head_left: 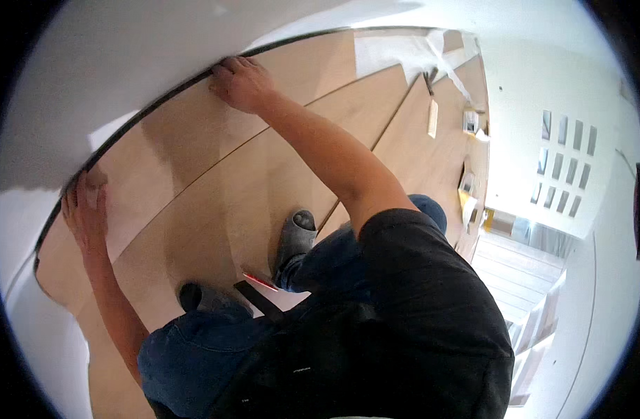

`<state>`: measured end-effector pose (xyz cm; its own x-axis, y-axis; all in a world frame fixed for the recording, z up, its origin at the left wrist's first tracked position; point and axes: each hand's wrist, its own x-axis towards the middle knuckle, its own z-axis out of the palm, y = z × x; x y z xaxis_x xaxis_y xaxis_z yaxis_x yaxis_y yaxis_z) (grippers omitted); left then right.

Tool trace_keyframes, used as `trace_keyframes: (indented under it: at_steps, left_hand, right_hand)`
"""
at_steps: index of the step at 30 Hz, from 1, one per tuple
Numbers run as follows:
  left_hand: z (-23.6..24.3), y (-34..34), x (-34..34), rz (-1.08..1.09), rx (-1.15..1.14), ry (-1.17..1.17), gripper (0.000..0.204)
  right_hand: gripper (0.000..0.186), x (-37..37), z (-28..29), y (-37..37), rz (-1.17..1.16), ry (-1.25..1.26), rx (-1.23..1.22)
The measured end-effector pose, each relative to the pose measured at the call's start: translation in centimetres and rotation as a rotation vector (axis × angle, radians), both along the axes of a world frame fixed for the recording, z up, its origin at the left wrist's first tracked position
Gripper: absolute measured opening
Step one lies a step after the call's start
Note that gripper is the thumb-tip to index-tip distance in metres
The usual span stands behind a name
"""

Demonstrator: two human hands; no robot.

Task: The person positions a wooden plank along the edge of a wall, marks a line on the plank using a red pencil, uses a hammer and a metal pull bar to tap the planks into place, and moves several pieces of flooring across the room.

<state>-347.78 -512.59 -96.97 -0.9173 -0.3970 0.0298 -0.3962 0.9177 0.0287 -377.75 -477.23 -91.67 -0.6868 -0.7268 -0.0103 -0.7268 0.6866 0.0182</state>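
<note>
Along the curved-looking edge of a light wooden plank [163, 143], beside a dark gap at the white wall [96, 63], my left hand [88, 213] rests with fingers stretched and apart. Farther along that edge, my right hand [242, 85] has its fingers bent onto the board's rim, gripping it. More planks [222, 209] cover the floor under me. Between my feet, in grey slippers [292, 244], lies a thin red object [260, 281], partly hidden by a dark strap.
Toward the right, several tools or small items [471, 122] lie along the flooring's edge, with a pale stick [432, 115] nearby. White sheeting [379, 52] shows at the top. A white wall with slot openings [571, 140] stands at right, above pale boards [515, 265].
</note>
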Motion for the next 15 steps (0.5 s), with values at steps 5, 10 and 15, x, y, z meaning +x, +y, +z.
trace_keyframes:
  at_steps: [5,10,15]
  left_hand:
    - [-2.1,-3.2,1.3,-0.060,0.074,0.074,0.064]
    - [-1.3,-2.4,-0.1,0.031,0.017,-0.118,0.064]
    - [-2.0,-3.7,0.2,-0.028,0.057,-0.072,0.067]
  right_hand:
    - [0.062,-4.8,-1.0,5.4,-0.110,0.033,0.007]
    - [0.056,-6.5,0.5,4.6,-0.075,-0.091,0.223]
    - [0.055,-5.7,-1.8,4.8,-0.097,-0.056,0.065]
